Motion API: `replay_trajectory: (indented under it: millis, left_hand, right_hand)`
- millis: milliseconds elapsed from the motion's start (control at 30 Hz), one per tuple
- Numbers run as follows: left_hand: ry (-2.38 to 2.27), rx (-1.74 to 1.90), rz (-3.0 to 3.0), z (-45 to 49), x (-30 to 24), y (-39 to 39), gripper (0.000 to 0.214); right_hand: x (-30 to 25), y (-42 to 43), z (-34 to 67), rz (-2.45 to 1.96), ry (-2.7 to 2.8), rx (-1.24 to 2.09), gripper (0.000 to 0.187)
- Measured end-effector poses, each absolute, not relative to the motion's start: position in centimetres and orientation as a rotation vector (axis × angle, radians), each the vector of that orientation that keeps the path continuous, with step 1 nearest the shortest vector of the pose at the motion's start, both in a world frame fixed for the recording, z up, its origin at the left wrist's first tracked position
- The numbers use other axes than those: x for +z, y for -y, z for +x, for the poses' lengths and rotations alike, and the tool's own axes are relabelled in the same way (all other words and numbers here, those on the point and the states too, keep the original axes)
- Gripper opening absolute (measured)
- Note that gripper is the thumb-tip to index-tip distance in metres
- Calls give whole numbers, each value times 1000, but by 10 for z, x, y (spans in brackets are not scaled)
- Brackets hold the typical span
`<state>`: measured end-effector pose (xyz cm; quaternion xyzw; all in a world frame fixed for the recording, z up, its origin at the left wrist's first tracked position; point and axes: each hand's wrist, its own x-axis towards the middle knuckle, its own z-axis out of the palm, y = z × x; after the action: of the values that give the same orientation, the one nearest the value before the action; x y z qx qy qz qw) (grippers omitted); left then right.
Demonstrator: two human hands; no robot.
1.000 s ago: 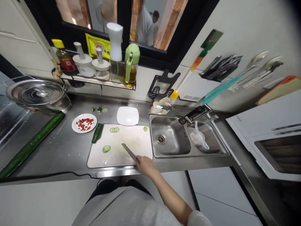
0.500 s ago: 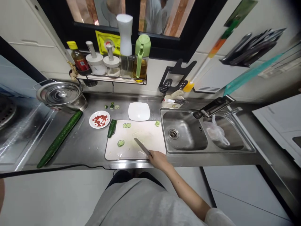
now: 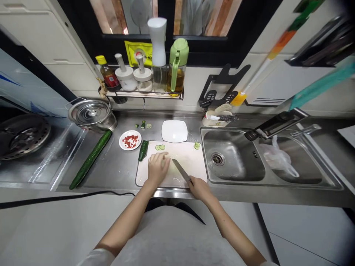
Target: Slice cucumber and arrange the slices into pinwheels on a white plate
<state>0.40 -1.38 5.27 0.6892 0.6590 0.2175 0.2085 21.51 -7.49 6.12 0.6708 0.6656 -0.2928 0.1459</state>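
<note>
cucumber slices (image 3: 160, 147) on board (image 3: 191, 159), beyond our left hand (image 3: 156, 168), fingers loosely curled, any hold unclear; right hand (image 3: 199, 187) closed round knife (image 3: 181, 170); we judge slicing step; next move calls for left hand clear of knife.

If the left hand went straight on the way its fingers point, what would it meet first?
Probably the row of cucumber slices near the far edge of the cutting board; the left hand's height is unclear, so it might pass above them.
</note>
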Motion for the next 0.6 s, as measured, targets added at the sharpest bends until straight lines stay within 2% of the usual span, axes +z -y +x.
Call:
replay_trajectory:
  millis: [133,233,600]
  left_hand:
    - [-2129,388,1734,2,27,-20,41]
    - [-2162,298,1750,4,12,-46,44]
    - [-2068,240,1913,11,15,-69,23]
  right_hand:
    - [57,77,218,1939,-1893,-843,31]
    - [55,79,220,1952,-1888,-850,31]
    - [56,81,228,2004,-1841,-887,31]
